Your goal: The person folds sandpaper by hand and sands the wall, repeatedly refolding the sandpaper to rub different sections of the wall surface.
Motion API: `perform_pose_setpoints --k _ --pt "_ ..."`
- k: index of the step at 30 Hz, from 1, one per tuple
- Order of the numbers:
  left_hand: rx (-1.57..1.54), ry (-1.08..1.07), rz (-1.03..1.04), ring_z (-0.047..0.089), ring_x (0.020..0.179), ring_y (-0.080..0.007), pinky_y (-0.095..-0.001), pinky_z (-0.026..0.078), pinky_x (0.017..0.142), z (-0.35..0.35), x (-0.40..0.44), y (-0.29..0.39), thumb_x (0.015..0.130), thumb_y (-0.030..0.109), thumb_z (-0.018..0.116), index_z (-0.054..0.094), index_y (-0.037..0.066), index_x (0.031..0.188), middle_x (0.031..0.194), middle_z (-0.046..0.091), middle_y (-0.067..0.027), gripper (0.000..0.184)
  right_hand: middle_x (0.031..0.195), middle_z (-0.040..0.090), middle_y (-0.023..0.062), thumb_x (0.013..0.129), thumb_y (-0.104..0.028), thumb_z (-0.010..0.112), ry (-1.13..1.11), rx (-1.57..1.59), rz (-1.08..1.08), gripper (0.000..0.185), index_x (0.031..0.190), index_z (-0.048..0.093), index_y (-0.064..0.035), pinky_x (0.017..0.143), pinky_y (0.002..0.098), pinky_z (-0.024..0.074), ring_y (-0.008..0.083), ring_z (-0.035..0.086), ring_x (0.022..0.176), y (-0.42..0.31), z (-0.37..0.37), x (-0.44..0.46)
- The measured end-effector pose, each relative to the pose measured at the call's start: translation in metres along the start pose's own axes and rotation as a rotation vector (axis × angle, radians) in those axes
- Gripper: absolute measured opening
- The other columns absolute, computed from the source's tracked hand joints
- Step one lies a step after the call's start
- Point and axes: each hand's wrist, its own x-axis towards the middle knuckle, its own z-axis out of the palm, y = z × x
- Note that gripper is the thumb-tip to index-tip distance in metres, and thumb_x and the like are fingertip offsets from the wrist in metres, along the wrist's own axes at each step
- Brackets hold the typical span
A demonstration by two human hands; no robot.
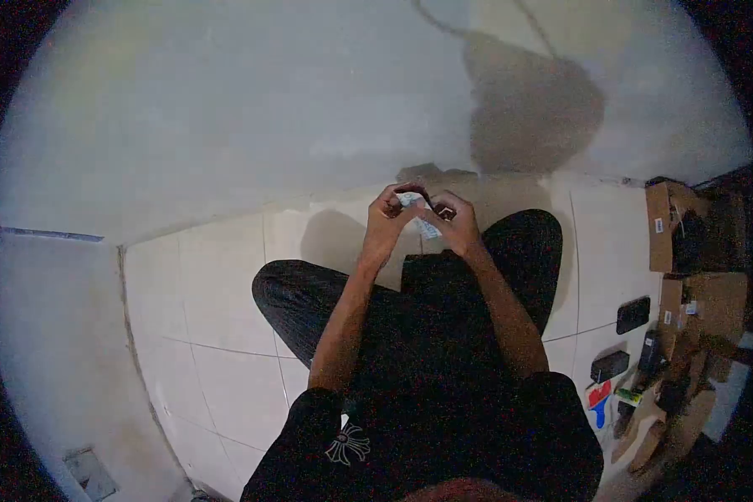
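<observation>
In front of my lap, both hands are raised close together around a small white and pale-blue printed piece, like a folded paper or wrapper [429, 226]. My left hand [384, 219] is closed on its left side, with the thumb reaching over it. On the other side my right hand [458, 222] has its fingers curled and pinches the piece too. Something reddish-brown shows between the fingers; it is too small to make out. Just below the hands, a dark straight-edged shape [433, 269] lies between my crossed legs.
I sit on pale floor tiles [226, 309] facing a light wall [293, 109]. Open cardboard boxes [659, 226] stand along the right. Beside them lie a black flat object [633, 315], a black block [610, 366], a red and blue item [598, 403] and a green-yellow one [629, 396].
</observation>
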Motion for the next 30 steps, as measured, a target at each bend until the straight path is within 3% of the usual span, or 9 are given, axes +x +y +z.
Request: perform_pose_setpoints --k 3,5,6,8,12,14,20,30 --pt "-0.015 0.012 -0.043 0.038 0.065 -0.0037 -0.0216 0.035 0.059 -0.003 0.001 0.002 0.084 0.011 0.071 0.063 0.007 0.110 0.079 0.055 0.0047 0.028 0.076 0.061 0.0027 0.080 -0.022 0.075 -0.021 0.030 -0.085 0.024 0.083 0.063 -0.0025 0.063 0.0266 0.0458 0.0107 0.056 0.067 0.008 0.008 0.001" --pt "-0.130 0.068 0.094 0.048 0.070 -0.0041 -0.0215 0.040 0.061 0.000 0.003 -0.006 0.085 0.014 0.070 0.065 0.005 0.107 0.083 0.061 0.0028 0.024 0.076 0.061 0.0029 0.080 -0.022 0.074 -0.053 0.050 -0.047 0.023 0.083 0.063 -0.0025 0.063 0.0266 0.0456 0.0105 0.056 0.067 0.007 0.007 -0.001" --pt "-0.129 0.066 0.089 0.048 0.070 -0.0041 -0.0215 0.040 0.061 0.000 0.002 -0.007 0.085 0.014 0.070 0.065 0.005 0.107 0.083 0.061 0.0028 0.024 0.076 0.061 0.0031 0.081 -0.022 0.074 -0.080 0.063 -0.011 0.023 0.083 0.062 -0.0025 0.063 0.0266 0.0454 0.0104 0.056 0.067 0.006 0.006 -0.002" --pt "-0.104 0.067 0.035 0.031 0.055 -0.0009 -0.0200 0.023 0.049 0.001 0.001 -0.006 0.088 0.020 0.067 0.066 0.005 0.106 0.069 0.052 0.0068 0.023 0.076 0.062 0.0033 0.081 -0.023 0.074 -0.085 0.045 -0.025 0.023 0.083 0.062 -0.0025 0.063 0.0268 0.0453 0.0103 0.056 0.067 0.003 0.003 -0.002" --pt "-0.016 0.080 -0.010 0.031 0.053 0.0000 -0.0197 0.023 0.047 -0.002 0.001 0.002 0.088 0.020 0.066 0.066 0.005 0.103 0.071 0.057 0.0052 0.021 0.078 0.063 0.0044 0.082 -0.025 0.073 -0.140 0.034 0.047 0.026 0.084 0.062 -0.0021 0.064 0.0273 0.0460 0.0105 0.057 0.067 -0.002 0.003 0.000" --pt "-0.102 0.100 -0.046 0.051 0.069 -0.0043 -0.0216 0.041 0.062 -0.001 -0.001 0.009 0.087 0.018 0.069 0.068 0.002 0.096 0.083 0.064 0.0014 0.018 0.078 0.063 0.0048 0.082 -0.026 0.073 -0.117 0.009 0.016 0.027 0.085 0.062 -0.0018 0.064 0.0275 0.0467 0.0107 0.057 0.067 -0.006 0.004 -0.001" --pt "-0.168 0.105 -0.002 0.047 0.066 -0.0031 -0.0211 0.038 0.059 0.000 0.009 -0.025 0.087 0.018 0.069 0.067 0.002 0.094 0.077 0.060 0.0035 0.017 0.079 0.065 0.0074 0.082 -0.028 0.073 -0.145 0.055 0.027 0.031 0.090 0.063 -0.0005 0.068 0.0294 0.0490 0.0125 0.060 0.070 -0.006 -0.001 -0.002" --pt "-0.152 0.126 -0.027 0.047 0.065 -0.0033 -0.0216 0.039 0.059 0.004 0.005 -0.010 0.086 0.018 0.070 0.067 0.002 0.094 0.079 0.061 0.0025 0.018 0.086 0.065 0.0076 0.082 -0.029 0.073 -0.226 0.073 0.058 0.035 0.098 0.061 -0.0002 0.071 0.0301 0.0495 0.0136 0.061 0.075 0.007 -0.002 0.001"
